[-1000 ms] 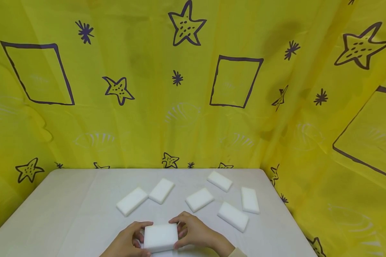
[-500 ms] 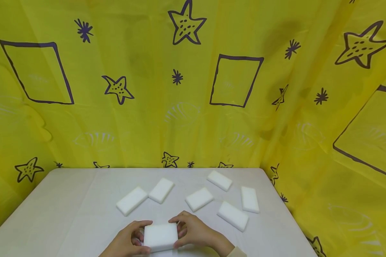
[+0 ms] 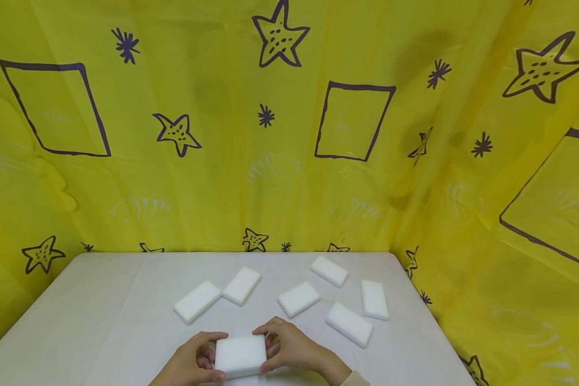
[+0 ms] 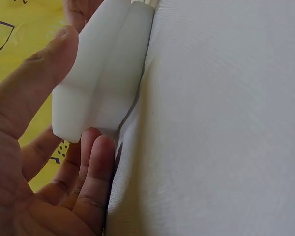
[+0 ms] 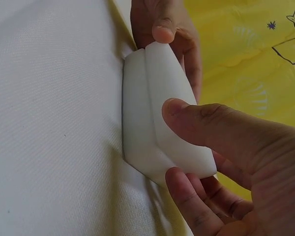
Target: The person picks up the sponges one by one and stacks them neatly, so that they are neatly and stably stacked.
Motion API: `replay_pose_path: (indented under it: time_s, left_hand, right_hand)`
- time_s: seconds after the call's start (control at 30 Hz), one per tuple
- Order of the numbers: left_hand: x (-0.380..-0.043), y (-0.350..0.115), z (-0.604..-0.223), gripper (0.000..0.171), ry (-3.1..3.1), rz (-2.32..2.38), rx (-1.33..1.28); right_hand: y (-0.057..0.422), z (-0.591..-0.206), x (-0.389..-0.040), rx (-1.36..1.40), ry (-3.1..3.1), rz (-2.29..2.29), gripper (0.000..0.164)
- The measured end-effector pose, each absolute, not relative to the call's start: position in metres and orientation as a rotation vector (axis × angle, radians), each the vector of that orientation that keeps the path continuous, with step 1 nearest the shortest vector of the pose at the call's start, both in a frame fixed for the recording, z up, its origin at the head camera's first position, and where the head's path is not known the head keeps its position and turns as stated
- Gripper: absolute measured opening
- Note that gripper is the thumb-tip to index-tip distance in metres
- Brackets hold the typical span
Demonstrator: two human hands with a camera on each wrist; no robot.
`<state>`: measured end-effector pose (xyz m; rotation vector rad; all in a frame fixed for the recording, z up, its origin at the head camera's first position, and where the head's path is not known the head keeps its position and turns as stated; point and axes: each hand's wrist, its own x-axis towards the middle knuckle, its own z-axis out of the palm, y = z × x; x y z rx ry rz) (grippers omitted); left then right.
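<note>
Two white sponges lie stacked flat on the table at the bottom middle of the head view. My left hand [image 3: 192, 360] grips the left end of the upper sponge [image 3: 241, 355], thumb on the near side and index finger at the far corner. At its right end, my right hand [image 3: 294, 348] pinches the same sponge between thumb and fingers. The lower sponge [image 4: 122, 73] shows under it in the left wrist view, close against the tablecloth. In the right wrist view, fingertips [image 5: 179, 182] of the right hand touch near the seam between both sponges.
Several more white sponges lie scattered beyond the hands, such as one sponge [image 3: 198, 302] at the left and another sponge [image 3: 349, 324] at the right. A white cloth covers the table [image 3: 101, 321]. Yellow curtains [image 3: 212, 187] with starfish prints surround its back and sides.
Almost nothing moves. Both hands keep their grip on the upper sponge, which shifts very slightly to the left.
</note>
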<state>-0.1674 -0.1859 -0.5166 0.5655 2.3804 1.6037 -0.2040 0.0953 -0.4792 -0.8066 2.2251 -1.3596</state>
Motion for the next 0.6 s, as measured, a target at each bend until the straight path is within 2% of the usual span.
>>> replay_pose_path:
  time_s: [0.6]
  left_hand:
    - [-0.1671,-0.1865,-0.5167,0.074,2.359,1.604,0.547]
  right_hand:
    - [0.0952,-0.4812,-0.2030,-0.774,2.213,-1.390,0.064]
